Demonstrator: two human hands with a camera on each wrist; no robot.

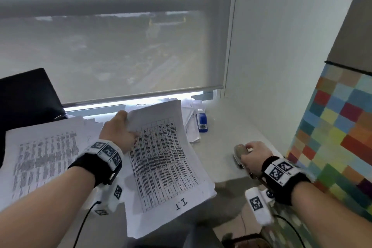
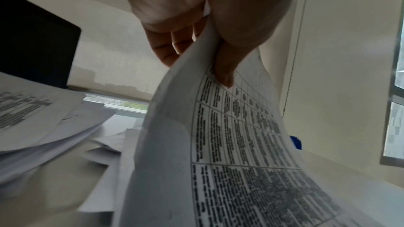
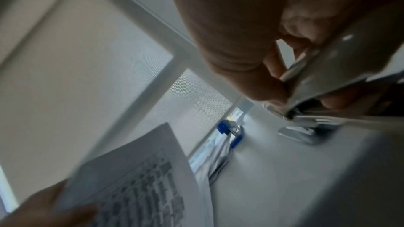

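Note:
My left hand (image 1: 120,131) pinches the far left edge of a sheaf of printed sheets (image 1: 163,159) covered in a table, lifted off the desk and curving down toward me. In the left wrist view the thumb (image 2: 227,68) lies on the printed face of the sheets (image 2: 240,153) and the fingers (image 2: 168,46) are behind them. My right hand (image 1: 252,154) grips a grey metal stapler (image 1: 239,154) that stands on the white desk (image 1: 225,139) at the right. The right wrist view shows the stapler (image 3: 323,82) with fingers curled round its top and its base (image 3: 306,132) on the desk.
A second stack of printed paper (image 1: 40,153) lies at the left, with a dark laptop screen (image 1: 26,94) behind it. A blue stapler (image 1: 202,122) and more loose papers (image 1: 191,123) sit near the window sill. A multicoloured checked panel (image 1: 338,137) bounds the right side.

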